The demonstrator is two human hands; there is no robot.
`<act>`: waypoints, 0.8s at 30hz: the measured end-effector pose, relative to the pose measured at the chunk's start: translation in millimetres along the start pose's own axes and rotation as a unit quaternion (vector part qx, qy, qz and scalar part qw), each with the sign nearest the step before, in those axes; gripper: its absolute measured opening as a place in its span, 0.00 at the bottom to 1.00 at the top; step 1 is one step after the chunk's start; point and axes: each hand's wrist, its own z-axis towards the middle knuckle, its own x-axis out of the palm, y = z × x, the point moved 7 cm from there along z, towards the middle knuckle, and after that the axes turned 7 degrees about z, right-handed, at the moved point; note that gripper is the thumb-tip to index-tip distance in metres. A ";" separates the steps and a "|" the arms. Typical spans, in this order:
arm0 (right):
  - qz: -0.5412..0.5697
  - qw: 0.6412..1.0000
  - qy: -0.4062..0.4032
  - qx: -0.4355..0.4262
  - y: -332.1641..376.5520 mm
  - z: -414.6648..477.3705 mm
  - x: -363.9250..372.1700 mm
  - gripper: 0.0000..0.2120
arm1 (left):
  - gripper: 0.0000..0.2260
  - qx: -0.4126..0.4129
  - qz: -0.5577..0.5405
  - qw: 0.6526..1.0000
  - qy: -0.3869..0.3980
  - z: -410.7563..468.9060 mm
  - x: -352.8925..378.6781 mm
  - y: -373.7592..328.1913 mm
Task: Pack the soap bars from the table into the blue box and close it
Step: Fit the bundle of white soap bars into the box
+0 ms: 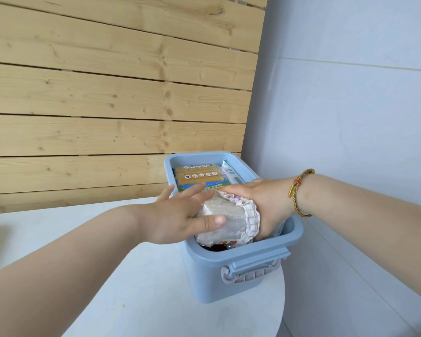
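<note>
The left hand (178, 215) rests straight-fingered on the wrapped soap bar (231, 231). The right hand (270, 203) grips its end in the blue box (214, 285).

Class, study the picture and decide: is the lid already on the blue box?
No, the blue box is open on top, and yellow soap bars show inside it.

One wide-angle view is taken from the head, aimed forward and down. The blue box (204, 276) is seen close at 1 o'clock, the wooden wall (107, 93) beyond at 11 o'clock.
</note>
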 end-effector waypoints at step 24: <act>0.179 0.983 0.026 0.032 21.8 -4.6 26.8 0.25 | 0.36 -0.035 0.068 0.992 0.101 21.5 -5.4 2.5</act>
